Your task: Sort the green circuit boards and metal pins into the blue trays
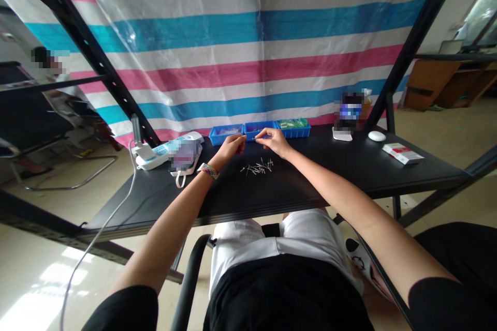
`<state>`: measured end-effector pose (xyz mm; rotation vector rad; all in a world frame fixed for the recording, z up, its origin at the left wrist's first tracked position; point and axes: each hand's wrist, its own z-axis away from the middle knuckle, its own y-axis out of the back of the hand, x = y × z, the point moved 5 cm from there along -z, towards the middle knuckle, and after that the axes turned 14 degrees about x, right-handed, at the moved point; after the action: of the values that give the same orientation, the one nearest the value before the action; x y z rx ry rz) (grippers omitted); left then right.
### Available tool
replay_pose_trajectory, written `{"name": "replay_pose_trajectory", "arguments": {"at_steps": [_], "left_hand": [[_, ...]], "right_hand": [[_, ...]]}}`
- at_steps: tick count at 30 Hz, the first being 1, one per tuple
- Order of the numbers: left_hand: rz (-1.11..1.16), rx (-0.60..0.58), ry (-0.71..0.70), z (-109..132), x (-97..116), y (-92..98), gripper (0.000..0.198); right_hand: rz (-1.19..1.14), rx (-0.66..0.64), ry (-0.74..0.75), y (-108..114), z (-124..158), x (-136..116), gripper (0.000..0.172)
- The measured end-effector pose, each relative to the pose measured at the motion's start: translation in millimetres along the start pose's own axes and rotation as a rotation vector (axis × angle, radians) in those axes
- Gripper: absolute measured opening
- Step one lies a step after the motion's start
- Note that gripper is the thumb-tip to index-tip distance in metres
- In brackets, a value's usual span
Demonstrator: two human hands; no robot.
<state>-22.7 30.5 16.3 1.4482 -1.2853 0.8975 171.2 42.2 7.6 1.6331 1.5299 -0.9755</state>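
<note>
My left hand (232, 147) is closed just in front of the blue bins, its fingertips curled toward the right. My right hand (274, 141) faces it a short gap away, thumb and forefinger pinched. A tiny pale, thin piece seems to show between the two hands, too small to name. Below them on the black table (229, 199) lies a loose pile of thin, silvery, pin-like pieces (258, 167). Right behind the hands stand a left blue bin (218, 139) with pale contents, a middle blue bin (250, 134), partly hidden, and a right blue bin (298, 133) holding green packets.
At left, a white power strip (155, 158) with a cable lies beside a blurred-out device (184, 155). On the right are another blurred device on a white stand (342, 135), a white oval object (376, 136) and a small box (403, 154). A striped sheet (256, 62) hangs behind.
</note>
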Motion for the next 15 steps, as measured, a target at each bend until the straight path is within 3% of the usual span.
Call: {"name": "replay_pose_trajectory", "arguments": {"at_steps": [7,15], "left_hand": [[0.037,0.006,0.026,0.0,0.5,-0.1,0.036],[0.071,0.028,-0.021,0.3,5.0,1.2,0.033]], "right_hand": [[-0.010,0.001,-0.047,-1.0,1.2,-2.1,0.030],[-0.147,-0.029,-0.280,-0.1,4.5,6.9,0.029]]}}
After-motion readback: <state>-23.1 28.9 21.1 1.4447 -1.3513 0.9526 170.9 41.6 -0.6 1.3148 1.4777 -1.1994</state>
